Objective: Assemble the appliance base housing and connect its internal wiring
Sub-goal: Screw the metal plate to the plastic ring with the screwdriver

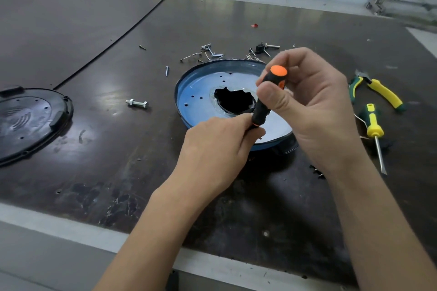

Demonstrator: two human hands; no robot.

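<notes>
right hand (305,92) grips screwdriver (267,94) | left hand (217,146) pinches its lower end | over blue dish (189,92) rim | bare table (99,59) to the left

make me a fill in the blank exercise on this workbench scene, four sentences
1. Both hands hold a screwdriver whose black handle has an ____ end cap.
2. The right hand grips the handle's top and the left hand pinches it lower down, above a round ____ housing.
3. The yellow-handled pliers lie to the ____ of the housing.
4. The round black cover lies to the ____ of the housing.
Missing words: orange, blue, right, left.
</notes>
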